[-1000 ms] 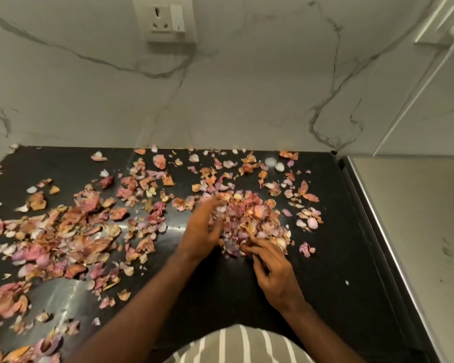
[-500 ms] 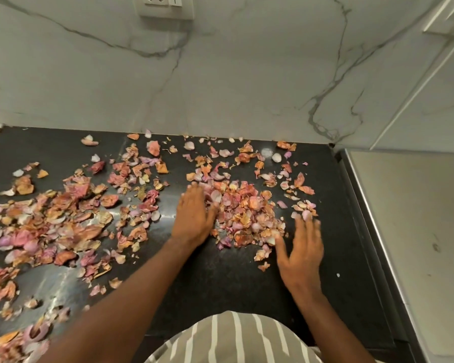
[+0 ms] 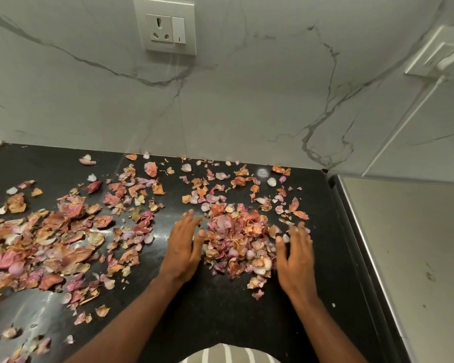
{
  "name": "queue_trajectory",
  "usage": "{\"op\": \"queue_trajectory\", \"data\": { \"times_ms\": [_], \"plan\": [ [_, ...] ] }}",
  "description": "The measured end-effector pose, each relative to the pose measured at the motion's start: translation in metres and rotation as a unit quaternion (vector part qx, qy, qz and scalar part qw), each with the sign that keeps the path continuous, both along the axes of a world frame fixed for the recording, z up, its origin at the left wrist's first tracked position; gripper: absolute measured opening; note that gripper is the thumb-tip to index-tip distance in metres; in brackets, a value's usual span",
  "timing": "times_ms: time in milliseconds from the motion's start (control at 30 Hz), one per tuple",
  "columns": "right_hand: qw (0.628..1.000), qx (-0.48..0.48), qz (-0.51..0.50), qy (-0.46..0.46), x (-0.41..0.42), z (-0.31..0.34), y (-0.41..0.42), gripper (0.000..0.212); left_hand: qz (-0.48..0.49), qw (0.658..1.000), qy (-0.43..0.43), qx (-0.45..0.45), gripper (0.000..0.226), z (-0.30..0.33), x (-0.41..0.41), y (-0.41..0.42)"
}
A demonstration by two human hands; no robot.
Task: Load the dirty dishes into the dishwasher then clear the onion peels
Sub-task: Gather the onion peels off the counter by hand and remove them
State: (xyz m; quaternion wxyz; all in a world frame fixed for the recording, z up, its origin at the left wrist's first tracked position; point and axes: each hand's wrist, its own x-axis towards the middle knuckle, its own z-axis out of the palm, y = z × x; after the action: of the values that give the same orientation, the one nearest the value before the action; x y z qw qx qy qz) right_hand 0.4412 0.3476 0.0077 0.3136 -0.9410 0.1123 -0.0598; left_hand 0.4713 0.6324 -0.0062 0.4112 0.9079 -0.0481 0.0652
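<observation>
Spreading across the whole near field: a polished black stone countertop (image 3: pixel 220 318), backed by a white marble-veined wall (image 3: pixel 247 100) carrying a pale socket-and-switch plate (image 3: pixel 165 25), and bordered on the right by a dull steel surface (image 3: pixel 417 258).

Lying thick over the left half of the counter: a loose scatter of pink and orange papery onion peels (image 3: pixel 47 242), well apart from both hands. More flecks trailing along the wall edge.

Sitting heaped between the hands: a denser mound of gathered peels (image 3: pixel 236 239), near the right end of the counter.

Bracketing that mound: the left hand (image 3: pixel 182 247), flat on the stone with fingers straight and its inner edge touching the heap; and the right hand (image 3: pixel 295 260), fingers extended and slightly blurred, touching the heap's right edge. Holding nothing in either, fingers straight and spread, not curled round any peel.

Judging the step: raking peels into one pile, so working on the second half of the task; no dishes or dishwasher showing here, so not possible to say how that part stands.

Calling next, probably, for closing both palms inward under the mound and lifting it out, or for reaching left to drag the wide scatter over. Risking light flakes slipping free and drifting back.
</observation>
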Motion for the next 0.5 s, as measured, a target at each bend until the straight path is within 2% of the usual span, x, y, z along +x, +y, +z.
{"op": "queue_trajectory", "data": {
  "times_ms": [67,100,200,300,367,500],
  "plan": [
    [0.993,-0.078,-0.034,0.076,0.014,-0.004,-0.013,0.099,0.019,0.999,0.027,0.031,0.068,-0.006,0.001,0.003],
    [0.992,-0.085,-0.026,0.09,0.018,-0.005,-0.013,0.101,0.009,0.998,0.027,0.051,0.069,-0.007,0.002,0.001],
    [0.996,-0.028,0.065,0.058,0.014,-0.006,0.009,0.083,-0.033,0.992,0.02,0.12,0.068,-0.01,0.002,-0.005],
    [0.985,0.049,0.157,0.059,-0.004,-0.001,0.037,0.064,-0.029,0.994,0.021,0.102,0.066,-0.01,0.002,-0.003],
    [0.977,0.097,0.189,0.009,-0.011,0.006,0.044,0.055,-0.025,0.996,0.016,0.082,0.063,-0.009,0.001,-0.002],
    [0.972,0.114,0.172,-0.11,-0.007,0.013,0.026,0.061,-0.029,0.995,0.012,0.09,0.061,-0.01,0.001,0.0]
  ]
}}
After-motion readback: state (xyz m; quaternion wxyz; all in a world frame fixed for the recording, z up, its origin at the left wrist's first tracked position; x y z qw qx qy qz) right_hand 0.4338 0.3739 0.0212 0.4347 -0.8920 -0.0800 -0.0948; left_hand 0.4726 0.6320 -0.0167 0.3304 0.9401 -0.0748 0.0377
